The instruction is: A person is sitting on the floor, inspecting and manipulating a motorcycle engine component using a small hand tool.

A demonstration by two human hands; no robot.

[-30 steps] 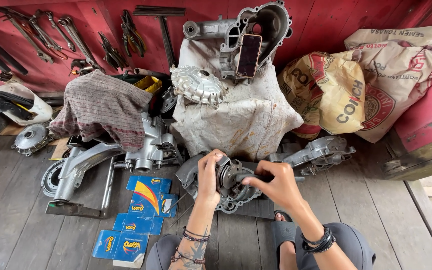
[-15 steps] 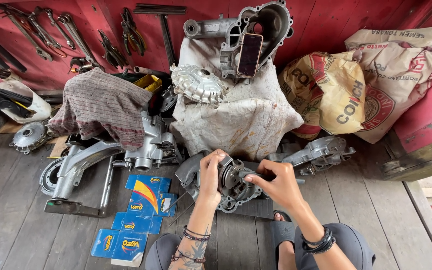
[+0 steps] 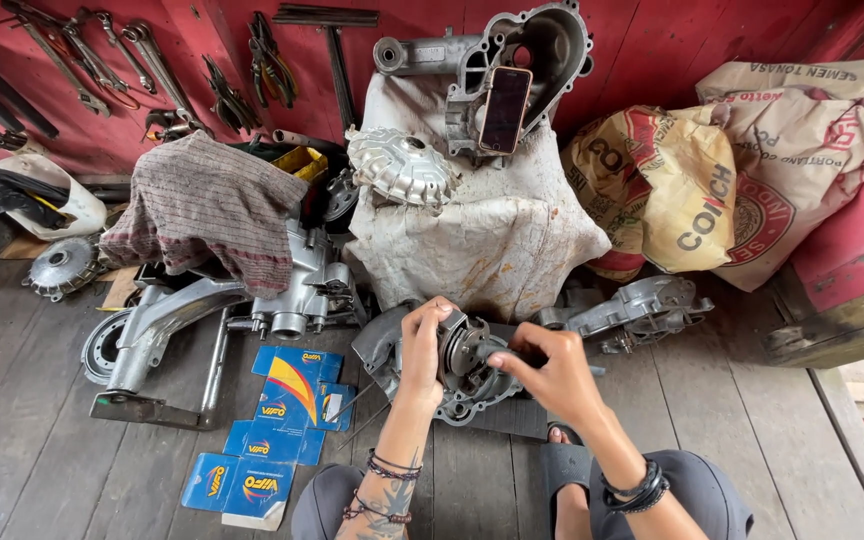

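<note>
Floorboards (image 3: pixel 32 440) of grey wood carry everything, and open room lies mainly to the lower left and at the right, past the knees. Ahead, a cloth-draped mound (image 3: pixel 482 240) with a finned cover (image 3: pixel 399 165) on it closes the far side; just to the left lie blue cardboard boxes (image 3: pixel 272 420) and a silver engine case (image 3: pixel 292 295), and another casing (image 3: pixel 642 308) lies to the right.

Between them, close in front of the person, sits the engine part (image 3: pixel 457 365): dull grey cast metal, rounded, grimy, with a dark hub at its middle. The left hand (image 3: pixel 422 345) wraps its fingers over the upper left rim, gripping it. The right hand (image 3: pixel 552 375) has its fingers pinched narrow on a dark slim tool (image 3: pixel 505 353) at the hub.
</note>
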